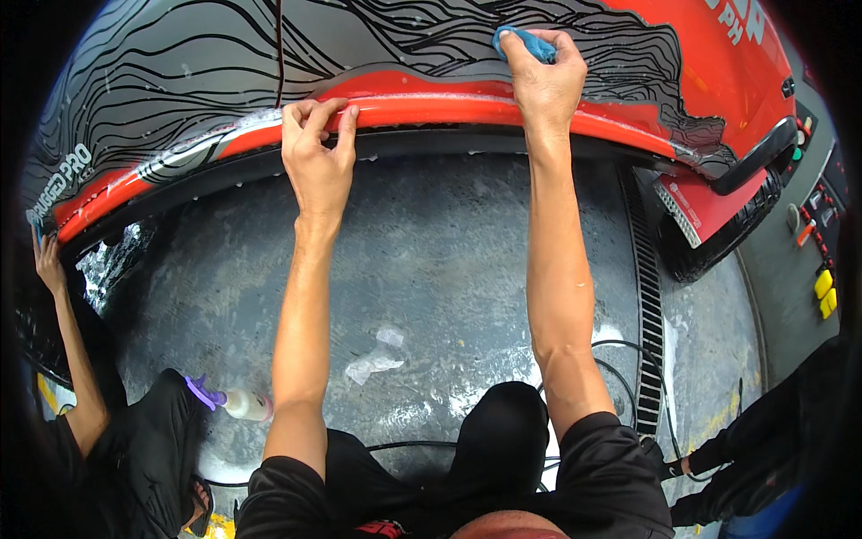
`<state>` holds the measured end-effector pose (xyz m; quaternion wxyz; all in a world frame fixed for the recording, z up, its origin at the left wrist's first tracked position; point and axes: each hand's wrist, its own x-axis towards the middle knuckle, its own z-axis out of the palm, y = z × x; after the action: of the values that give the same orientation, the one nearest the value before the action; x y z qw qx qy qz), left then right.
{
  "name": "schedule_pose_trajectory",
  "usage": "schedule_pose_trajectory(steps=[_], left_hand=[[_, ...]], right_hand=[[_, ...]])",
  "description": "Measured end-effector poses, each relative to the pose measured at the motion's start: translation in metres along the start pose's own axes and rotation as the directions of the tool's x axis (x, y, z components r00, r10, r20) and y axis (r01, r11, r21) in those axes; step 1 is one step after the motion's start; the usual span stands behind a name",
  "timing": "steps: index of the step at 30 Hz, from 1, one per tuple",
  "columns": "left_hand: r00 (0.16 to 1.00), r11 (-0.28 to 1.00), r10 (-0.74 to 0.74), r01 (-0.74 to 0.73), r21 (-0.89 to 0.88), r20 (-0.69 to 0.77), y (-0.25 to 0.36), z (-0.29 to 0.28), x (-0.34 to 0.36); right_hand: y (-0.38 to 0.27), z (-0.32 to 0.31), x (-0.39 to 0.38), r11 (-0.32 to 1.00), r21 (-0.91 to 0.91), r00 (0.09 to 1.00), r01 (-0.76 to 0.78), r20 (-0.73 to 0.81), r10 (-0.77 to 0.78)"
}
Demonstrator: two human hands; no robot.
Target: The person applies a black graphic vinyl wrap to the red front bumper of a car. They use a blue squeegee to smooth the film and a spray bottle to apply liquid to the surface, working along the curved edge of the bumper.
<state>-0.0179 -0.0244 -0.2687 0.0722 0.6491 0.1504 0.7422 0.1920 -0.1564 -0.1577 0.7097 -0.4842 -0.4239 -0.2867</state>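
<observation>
My right hand (546, 85) is closed on a crumpled blue cloth (528, 45). It rests against the car's side panel (395, 45), which is grey with black wavy lines. To the left, my left hand (317, 153) touches the red lower sill (431, 110) of the car. Its fingers are bent over the edge with the thumb held apart, and no object shows in it. White water or suds streak the sill left of this hand.
At far left, a co-worker's hand (49, 260) touches the car. A spray bottle (242, 403) with a purple trigger is near that person's knee. Crumpled clear plastic (373, 366) lies on the wet floor. A drain grate (646, 296), black hose (620, 346) and car wheel (718, 234) are at right, beside another person's legs (745, 449).
</observation>
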Motion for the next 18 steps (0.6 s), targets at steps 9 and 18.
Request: schedule_pose_trajectory(steps=[9, 18], left_hand=[[0.999, 1.0, -0.008, 0.007, 0.01, 0.043, 0.0, -0.003, -0.002], [0.998, 0.999, -0.049, 0.049, -0.013, 0.045, 0.001, -0.002, -0.005]], right_hand=[[0.004, -0.007, 0.011, 0.973, 0.222, 0.989, -0.059, -0.119, 0.087], [0.0, -0.008, 0.007, 0.996, 0.094, 1.0, 0.004, -0.003, -0.004]])
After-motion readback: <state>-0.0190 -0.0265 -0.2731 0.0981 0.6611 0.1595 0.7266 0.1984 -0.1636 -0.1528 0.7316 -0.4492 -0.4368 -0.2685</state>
